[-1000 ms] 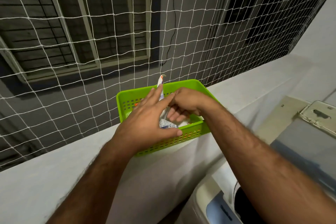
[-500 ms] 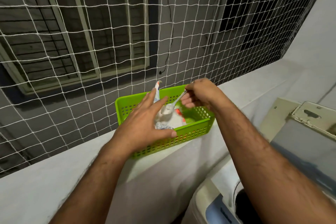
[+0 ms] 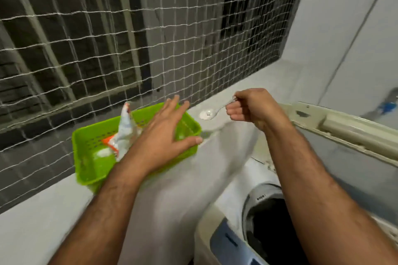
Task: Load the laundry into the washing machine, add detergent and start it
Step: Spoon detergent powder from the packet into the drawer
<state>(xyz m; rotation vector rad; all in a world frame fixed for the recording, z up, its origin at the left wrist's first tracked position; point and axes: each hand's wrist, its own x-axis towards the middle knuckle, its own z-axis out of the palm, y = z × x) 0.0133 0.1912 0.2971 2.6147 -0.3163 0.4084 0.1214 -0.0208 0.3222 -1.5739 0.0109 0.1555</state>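
Two hands work: the right hand pinches a spoon level so powder stays on, while the left hand spreads flat over the green basket at middle left.

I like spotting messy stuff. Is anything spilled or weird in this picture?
White powder seems to lie loose on the green basket floor beside the torn-open detergent packet, so some may have spilled. The spoon in the right hand carries a heap level.

Loaded spoon now outside basket.
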